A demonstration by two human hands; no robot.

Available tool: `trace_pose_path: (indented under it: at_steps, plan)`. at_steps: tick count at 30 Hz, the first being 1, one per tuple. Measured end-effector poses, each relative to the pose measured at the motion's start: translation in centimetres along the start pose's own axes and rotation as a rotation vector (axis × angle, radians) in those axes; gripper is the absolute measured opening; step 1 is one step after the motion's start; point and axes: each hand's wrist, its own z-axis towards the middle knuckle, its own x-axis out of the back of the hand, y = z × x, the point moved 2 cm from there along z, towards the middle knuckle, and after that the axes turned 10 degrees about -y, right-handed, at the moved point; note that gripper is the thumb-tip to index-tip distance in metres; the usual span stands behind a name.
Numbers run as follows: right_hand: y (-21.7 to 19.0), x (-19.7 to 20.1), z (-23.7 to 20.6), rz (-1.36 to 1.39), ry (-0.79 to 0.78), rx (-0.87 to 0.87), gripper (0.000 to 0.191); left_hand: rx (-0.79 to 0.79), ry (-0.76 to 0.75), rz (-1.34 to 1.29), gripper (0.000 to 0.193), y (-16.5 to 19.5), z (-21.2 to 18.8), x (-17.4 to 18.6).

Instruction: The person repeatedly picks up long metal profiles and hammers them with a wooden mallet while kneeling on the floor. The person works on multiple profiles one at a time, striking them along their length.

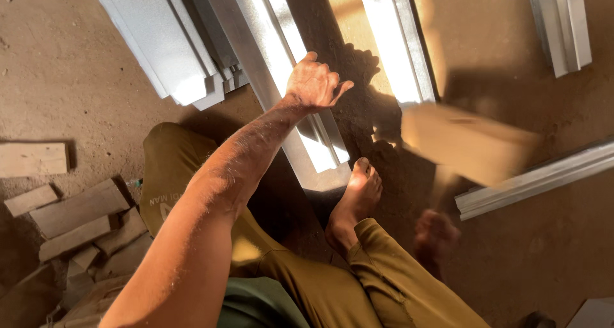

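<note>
several long metal channels lie on the dirt floor, the largest things in view; a stack of them sits at upper left, one more catches the sun at top centre, and others run off at right and top right. the person squats over the middle channel, olive trousers filling the bottom, a bare foot planted just beside the channel's near end. the left hand rests on the channel, fingers loosely curled and thumb out, pressing more than gripping. judging from this, the step in hand is steadying the channel while the other hand works with a wooden block, which is in mid-swing just right of the channel's end. a next move would call for the left hand to keep the channel from shifting and stay clear of the block's path.

the right hand is a blur; whether it grips the block or is open cannot be told. the block's edges are smeared too. wood offcuts at left are partly cut off by the arm and frame.
</note>
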Motion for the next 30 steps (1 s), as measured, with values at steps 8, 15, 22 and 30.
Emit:
trace_pose_path:
  at_steps: [8,15,22,30]
  plan:
    - [1.1,-0.2,-1.0,0.081,0.022,0.12,0.032,-0.036,0.138,-0.015,0.062,0.1,-0.1,-0.2]
    - [0.5,-0.1,0.2,0.232,0.1,-0.007,0.027,-0.017,0.084,-0.014,0.064,-0.5,0.2,-0.9]
    - [-1.3,-3.5,2.2,0.465,0.072,-0.164,0.032,-0.035,0.147,-0.043,0.065,-0.1,-0.5,0.6]
    - [-2.0,-6.6,13.0,0.373,-0.049,-0.473,0.041,0.717,0.795,-0.424,0.054,-18.1,4.1,8.1]
